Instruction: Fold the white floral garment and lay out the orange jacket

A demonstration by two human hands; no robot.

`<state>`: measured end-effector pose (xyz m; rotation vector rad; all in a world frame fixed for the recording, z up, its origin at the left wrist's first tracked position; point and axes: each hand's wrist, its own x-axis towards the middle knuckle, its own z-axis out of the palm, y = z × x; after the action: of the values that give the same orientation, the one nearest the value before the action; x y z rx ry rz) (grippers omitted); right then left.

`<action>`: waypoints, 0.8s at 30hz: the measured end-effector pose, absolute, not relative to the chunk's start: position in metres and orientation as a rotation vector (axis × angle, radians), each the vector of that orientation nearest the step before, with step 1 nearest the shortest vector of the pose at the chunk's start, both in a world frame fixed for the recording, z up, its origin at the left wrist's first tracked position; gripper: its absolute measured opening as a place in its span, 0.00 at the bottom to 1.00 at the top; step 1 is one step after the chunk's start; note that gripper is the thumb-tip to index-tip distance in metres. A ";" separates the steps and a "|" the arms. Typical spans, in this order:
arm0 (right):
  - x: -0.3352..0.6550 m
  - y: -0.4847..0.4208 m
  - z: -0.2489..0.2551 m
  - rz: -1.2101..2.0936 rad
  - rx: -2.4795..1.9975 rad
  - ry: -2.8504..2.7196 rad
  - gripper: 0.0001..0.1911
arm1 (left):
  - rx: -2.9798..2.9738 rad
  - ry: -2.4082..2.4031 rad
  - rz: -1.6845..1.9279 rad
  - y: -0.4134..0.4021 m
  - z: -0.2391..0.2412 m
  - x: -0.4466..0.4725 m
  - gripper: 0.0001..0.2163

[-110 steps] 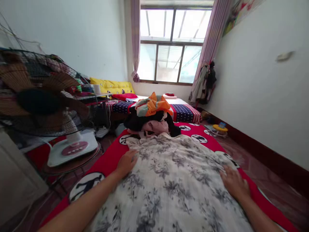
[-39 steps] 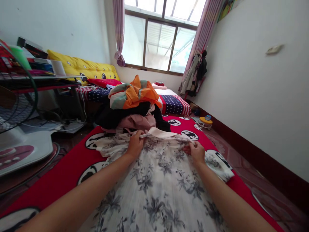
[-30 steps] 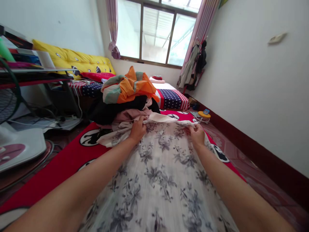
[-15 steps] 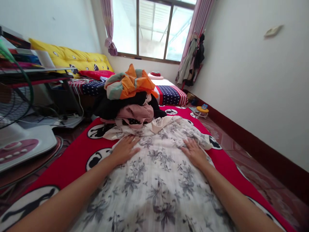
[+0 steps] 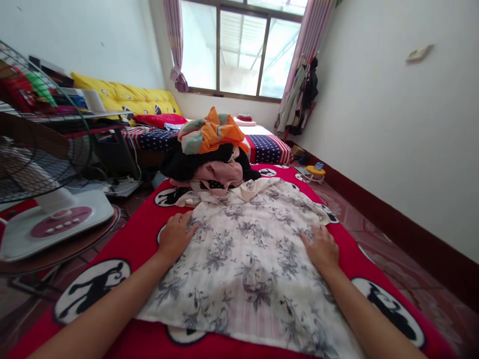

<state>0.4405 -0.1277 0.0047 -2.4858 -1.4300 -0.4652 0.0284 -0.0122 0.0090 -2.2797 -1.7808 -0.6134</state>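
A white blouse (image 5: 239,259) with grey flower print lies spread out, its collar at the far end and its hem towards me. My left hand (image 5: 175,238) rests on the blouse's left edge, open, with the thumb apart on the cloth. On the opposite edge lies my right hand (image 5: 321,247), also open, its thumb on the blouse and its fingers slightly bent. Beneath the blouse is a red cover (image 5: 138,239) with black animal figures in white circles. Just beyond the collar sits a heap of clothes, with an orange garment (image 5: 213,133) on top and a pink one (image 5: 220,174) lower down.
To the left stands a white fan (image 5: 75,214) on a round stand, in front of a cluttered desk (image 5: 101,115). A bed with a star-and-stripe cover (image 5: 265,148) is under the window. A yellow stool (image 5: 315,170) stands by the right wall, near hanging clothes (image 5: 294,97).
Both hands have moved outward from the blouse's upper part to its side edges. More of the hem and red cover shows near me, and the view has shifted.
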 end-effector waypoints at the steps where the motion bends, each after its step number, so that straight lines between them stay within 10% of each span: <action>1: 0.443 -0.129 0.006 -0.480 -2.509 -1.377 0.27 | -2.278 -1.813 -0.578 -0.014 0.011 0.029 0.23; 17: 0.470 -0.158 0.046 0.263 -2.279 -1.885 0.11 | -2.633 -1.830 0.184 -0.036 0.087 0.012 0.13; 24: 0.439 -0.078 0.061 0.025 -1.956 -1.958 0.13 | -2.959 -1.306 -0.348 -0.026 0.064 0.093 0.10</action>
<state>0.4392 -0.0779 0.0609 -1.9561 -1.9580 0.0250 0.0930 -0.0258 0.0637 -2.9592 -1.3059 -0.3484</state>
